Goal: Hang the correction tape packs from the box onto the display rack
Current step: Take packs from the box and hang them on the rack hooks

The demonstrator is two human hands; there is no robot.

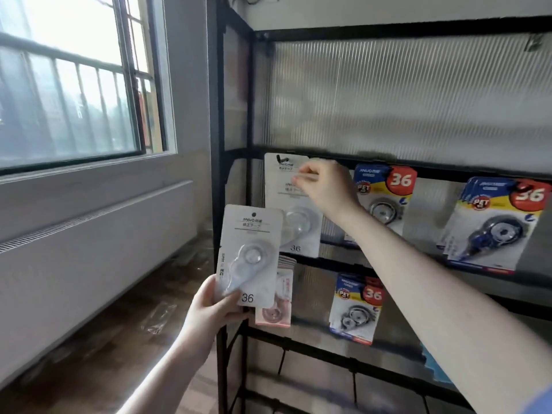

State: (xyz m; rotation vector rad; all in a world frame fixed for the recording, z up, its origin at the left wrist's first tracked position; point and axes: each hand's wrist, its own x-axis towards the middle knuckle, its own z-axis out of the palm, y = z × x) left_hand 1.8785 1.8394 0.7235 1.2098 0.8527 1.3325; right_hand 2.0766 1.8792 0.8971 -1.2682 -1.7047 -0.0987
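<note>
My left hand [209,309] holds a white correction tape pack [249,252] upright by its lower edge, in front of the black display rack [236,94]. My right hand [324,186] reaches to the rack's upper left hook [280,159] and pinches the top of another white pack [294,222] that hangs there. Blue and yellow packs hang to the right: one [383,198] beside my right hand, a thicker stack [493,225] farther right, and one [355,309] on the lower rail. Pink packs [276,309] hang low, behind the pack in my left hand. The box is out of view.
A window [68,85] and a white radiator cover [89,240] fill the left wall. Clear plastic wrappers [158,316] lie on the wooden floor. Ribbed translucent panels [403,97] back the rack. Bare hooks [282,358] hang on the lowest rail.
</note>
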